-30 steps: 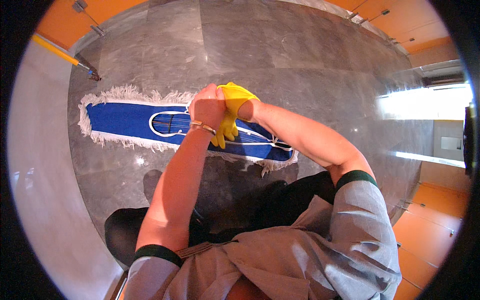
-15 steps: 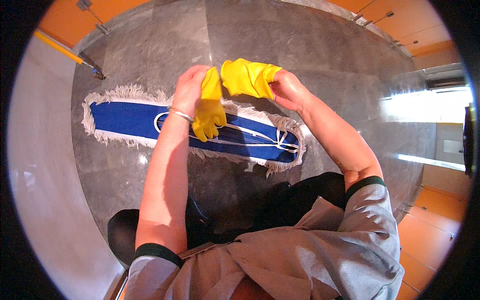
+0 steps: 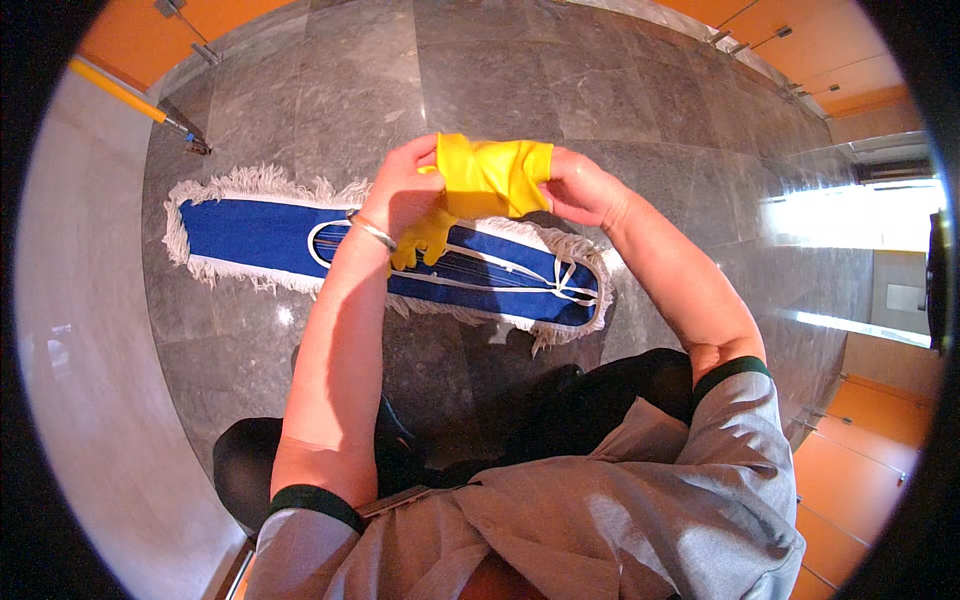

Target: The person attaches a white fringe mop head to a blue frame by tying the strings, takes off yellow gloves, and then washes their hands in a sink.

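Observation:
Yellow rubber gloves (image 3: 492, 178) are in my two hands, above a mop head on the floor. My left hand (image 3: 407, 188), with a bangle at its wrist, is closed on the left side of the yellow rubber. Glove fingers (image 3: 425, 243) dangle below that hand. My right hand (image 3: 582, 188) pinches the wide right end, its thumb below; some fingertips are hidden by the rubber. Beneath lies the long blue flat mop head (image 3: 250, 232), with a white fringe round its edge and white ties knotted at the right end.
Grey floor tiles (image 3: 480, 85) surround the mop head. A yellow pole (image 3: 115, 92) leans by the pale curved wall (image 3: 85, 270) at upper left. Orange panels (image 3: 850, 50) line the far and right sides. My bent knees are close below the mop head.
The two yellow pieces, apart before, have come together between my hands. My left hand has shifted slightly right, and the dangling glove fingers have risen and moved behind it.

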Action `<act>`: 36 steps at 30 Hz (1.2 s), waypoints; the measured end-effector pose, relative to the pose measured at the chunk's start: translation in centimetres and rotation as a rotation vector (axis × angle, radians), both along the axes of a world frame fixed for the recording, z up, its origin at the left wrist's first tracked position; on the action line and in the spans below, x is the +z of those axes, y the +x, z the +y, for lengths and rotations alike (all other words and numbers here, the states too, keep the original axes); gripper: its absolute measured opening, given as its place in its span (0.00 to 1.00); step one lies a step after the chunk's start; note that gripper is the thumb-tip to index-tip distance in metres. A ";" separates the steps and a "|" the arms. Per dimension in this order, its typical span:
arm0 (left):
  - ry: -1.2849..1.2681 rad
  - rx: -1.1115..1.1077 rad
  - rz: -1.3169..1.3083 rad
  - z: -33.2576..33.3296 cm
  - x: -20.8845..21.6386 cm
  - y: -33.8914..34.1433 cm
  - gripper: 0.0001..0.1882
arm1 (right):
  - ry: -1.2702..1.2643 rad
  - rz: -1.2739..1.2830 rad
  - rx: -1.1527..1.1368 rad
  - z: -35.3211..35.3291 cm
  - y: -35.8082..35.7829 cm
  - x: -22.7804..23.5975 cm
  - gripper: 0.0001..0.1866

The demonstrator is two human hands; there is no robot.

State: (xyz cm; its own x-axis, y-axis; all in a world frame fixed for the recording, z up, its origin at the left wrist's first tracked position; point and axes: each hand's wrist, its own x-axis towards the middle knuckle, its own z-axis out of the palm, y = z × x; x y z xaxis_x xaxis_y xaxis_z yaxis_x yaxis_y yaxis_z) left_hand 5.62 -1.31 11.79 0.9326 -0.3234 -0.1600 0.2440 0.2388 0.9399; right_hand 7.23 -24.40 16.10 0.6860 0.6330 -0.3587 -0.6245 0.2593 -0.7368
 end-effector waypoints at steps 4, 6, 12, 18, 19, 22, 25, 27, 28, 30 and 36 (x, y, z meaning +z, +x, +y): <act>0.174 -0.002 0.026 -1.3 -0.4 -0.4 0.14 | -0.108 -0.012 0.048 -0.7 0.3 -0.1 0.17; 0.159 0.038 0.054 -1.5 -0.1 -0.4 0.13 | -0.118 0.039 0.070 -1.2 0.8 -0.6 0.17; 0.371 0.279 -0.019 -1.7 0.7 0.1 0.11 | 0.141 0.091 0.024 -1.1 0.4 -0.2 0.17; 0.058 0.773 0.114 10.2 -1.5 2.5 0.12 | -0.312 -0.366 -0.553 -8.3 2.3 0.0 0.19; 0.208 0.759 0.062 10.7 -1.1 2.7 0.12 | -0.295 -0.339 -0.698 -9.2 1.1 1.2 0.19; 0.954 0.611 -0.241 7.0 -1.4 2.0 0.11 | -0.448 -0.357 -0.239 -4.4 0.6 2.9 0.22; 0.633 0.365 -0.193 1.4 -2.4 1.3 0.12 | -0.719 -0.744 -0.039 2.8 0.0 3.2 0.26; 0.658 0.349 -0.286 -1.4 0.2 0.7 0.12 | -1.053 -1.095 -0.021 4.0 -0.4 2.4 0.26; 0.444 0.350 -0.196 -2.0 2.1 0.3 0.11 | -1.091 -1.115 -0.045 4.5 -1.1 2.7 0.23; 0.508 0.276 -0.256 -1.9 3.3 0.6 0.12 | -0.852 -1.037 -0.133 3.5 -0.8 0.8 0.19; 0.116 0.295 -0.081 1.4 5.5 0.3 0.06 | -0.905 -0.607 -0.272 -2.1 3.2 -7.5 0.12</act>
State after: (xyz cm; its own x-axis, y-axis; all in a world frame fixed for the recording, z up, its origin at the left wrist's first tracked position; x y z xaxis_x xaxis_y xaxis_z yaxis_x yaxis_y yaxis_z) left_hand 5.93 0.13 17.26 0.9946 -0.0209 -0.1017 0.1038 0.1778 0.9786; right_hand 10.38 -26.48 8.62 0.9793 0.1111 -0.1694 -0.1019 -0.4526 -0.8859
